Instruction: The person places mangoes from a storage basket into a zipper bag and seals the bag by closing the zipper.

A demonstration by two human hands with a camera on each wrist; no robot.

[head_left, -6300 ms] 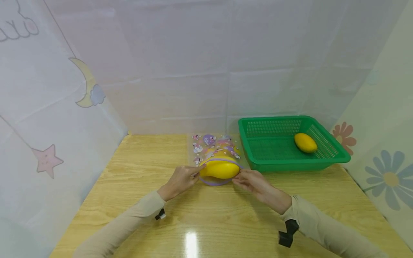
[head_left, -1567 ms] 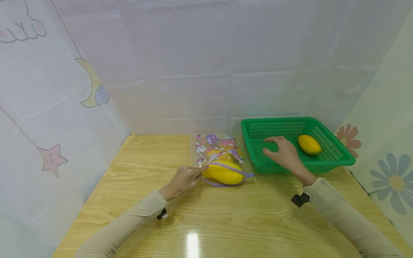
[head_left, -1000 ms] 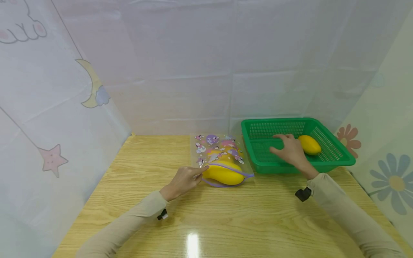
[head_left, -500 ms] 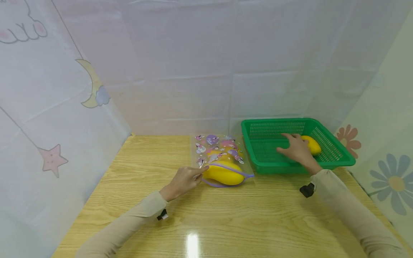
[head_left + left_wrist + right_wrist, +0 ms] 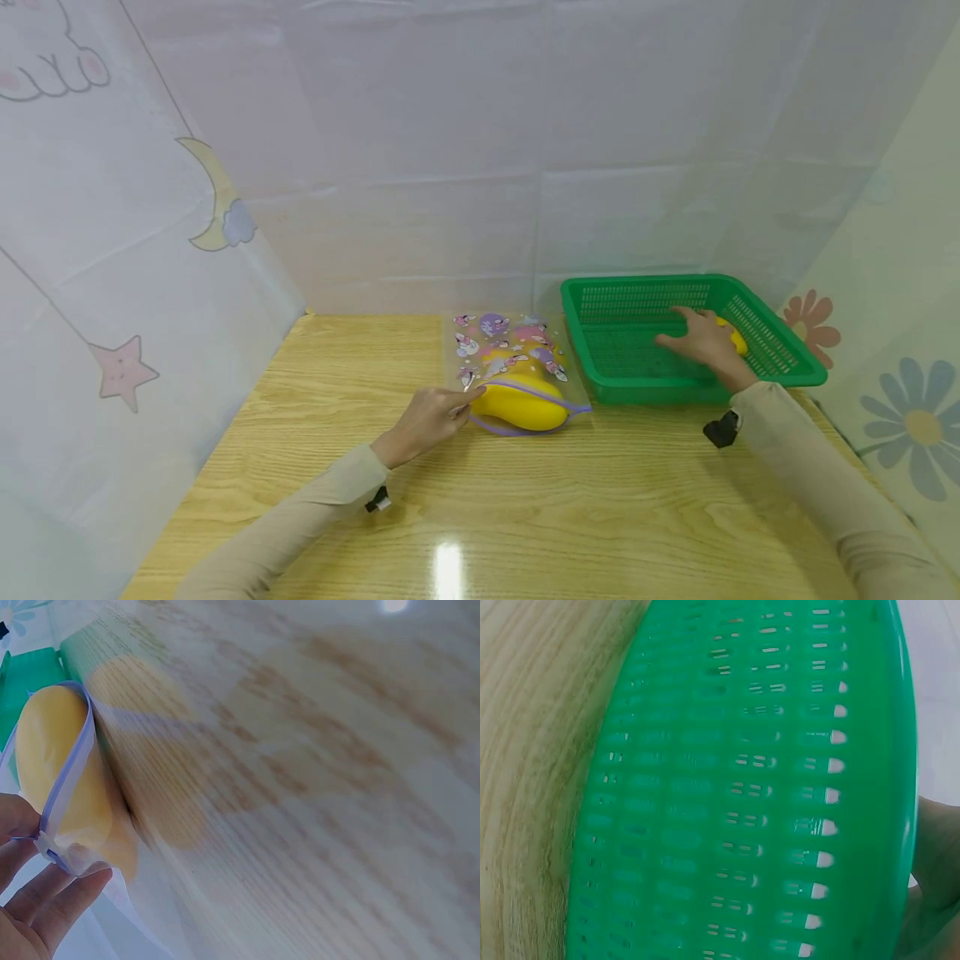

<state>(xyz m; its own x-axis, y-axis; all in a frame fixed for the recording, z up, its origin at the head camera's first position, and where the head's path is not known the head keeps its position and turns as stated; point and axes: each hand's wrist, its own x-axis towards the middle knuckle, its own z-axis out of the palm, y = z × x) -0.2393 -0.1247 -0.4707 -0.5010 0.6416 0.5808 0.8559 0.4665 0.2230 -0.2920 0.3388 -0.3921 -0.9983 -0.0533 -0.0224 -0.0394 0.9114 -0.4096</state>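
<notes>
A clear zip bag with cartoon prints and a purple zip edge lies on the table, its mouth toward me. Inside it is a large yellow mango-like fruit, with more yellow showing behind it through the film. My left hand pinches the left corner of the bag's mouth; thumb and fingers show there in the left wrist view. Over the green basket my right hand has thumb and fingers spread. It partly hides a second yellow fruit in the basket; contact cannot be told.
The basket stands at the back right of the wooden table, close beside the bag. Its slotted side wall fills much of the right wrist view. Printed cloth hangs behind and at both sides.
Both hands were at the bag's mouth earlier. The right hand has left it and moved right over the basket, lately covering more of the fruit there. The left hand keeps its pinch.
</notes>
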